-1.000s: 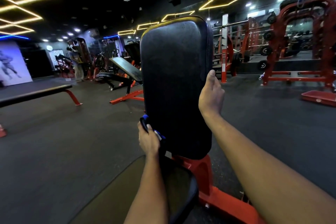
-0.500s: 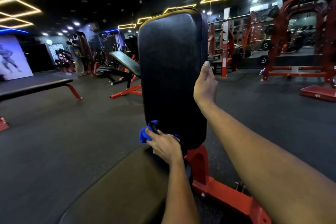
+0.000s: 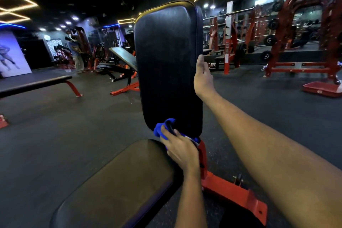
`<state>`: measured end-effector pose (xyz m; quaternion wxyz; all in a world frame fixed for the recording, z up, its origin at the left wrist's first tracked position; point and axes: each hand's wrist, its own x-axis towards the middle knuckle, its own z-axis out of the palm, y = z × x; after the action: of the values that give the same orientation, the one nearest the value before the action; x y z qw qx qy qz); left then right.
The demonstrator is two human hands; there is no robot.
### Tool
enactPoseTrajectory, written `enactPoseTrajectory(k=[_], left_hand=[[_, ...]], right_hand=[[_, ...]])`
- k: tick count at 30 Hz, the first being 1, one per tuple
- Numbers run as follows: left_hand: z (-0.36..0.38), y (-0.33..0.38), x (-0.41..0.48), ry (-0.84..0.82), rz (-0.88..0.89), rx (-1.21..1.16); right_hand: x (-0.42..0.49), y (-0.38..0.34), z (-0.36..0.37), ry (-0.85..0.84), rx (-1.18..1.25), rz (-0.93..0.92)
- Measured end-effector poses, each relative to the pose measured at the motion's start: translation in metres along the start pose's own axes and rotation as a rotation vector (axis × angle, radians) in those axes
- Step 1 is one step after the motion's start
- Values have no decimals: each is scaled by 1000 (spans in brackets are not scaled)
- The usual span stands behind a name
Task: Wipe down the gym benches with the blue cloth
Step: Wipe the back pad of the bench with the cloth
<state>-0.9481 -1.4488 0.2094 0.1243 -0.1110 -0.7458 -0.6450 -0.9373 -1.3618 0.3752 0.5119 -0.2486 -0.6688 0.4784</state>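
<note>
A black padded backrest (image 3: pixel 167 65) stands nearly upright in front of me on a red frame (image 3: pixel 231 192). Its black seat pad (image 3: pixel 118 185) stretches toward me at the lower left. My left hand (image 3: pixel 180 149) is closed on a bunched blue cloth (image 3: pixel 162 129), pressed against the bottom edge of the backrest where it meets the seat. My right hand (image 3: pixel 202 77) grips the right edge of the backrest at mid height, fingers wrapped behind the pad and hidden.
A flat bench (image 3: pixel 35 84) stands at the left and an incline bench (image 3: pixel 123 57) behind it. Red racks (image 3: pixel 305 29) line the right wall, with a red tray (image 3: pixel 323 89) on the floor. A person (image 3: pixel 76 53) stands far back left. Dark rubber floor surrounds the bench.
My left hand has slid the blue cloth from the backrest's left edge down and right along its bottom edge. My right hand keeps its grip on the backrest's right edge.
</note>
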Motion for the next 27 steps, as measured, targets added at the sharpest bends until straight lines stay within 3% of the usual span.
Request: enactPoseTrajectory(k=[4, 8, 12, 17, 20, 24, 27], left_hand=[[4, 7, -8, -51, 224, -77], [16, 15, -18, -139, 429, -33], [19, -18, -44, -233, 537, 232], [25, -6, -30, -203, 538, 281], [28, 16, -11, -170, 694, 330], [24, 48, 22, -114, 1032, 425], [18, 48, 30, -131, 1188, 553]], right_hand=[[5, 6, -22, -218, 27, 94], [9, 24, -38, -315, 264, 223], [4, 25, -41, -350, 360, 240], [3, 28, -52, -425, 427, 277], [-1, 33, -66, -364, 463, 320], [-15, 61, -83, -42, 366, 326], [-24, 80, -96, 78, 369, 344]])
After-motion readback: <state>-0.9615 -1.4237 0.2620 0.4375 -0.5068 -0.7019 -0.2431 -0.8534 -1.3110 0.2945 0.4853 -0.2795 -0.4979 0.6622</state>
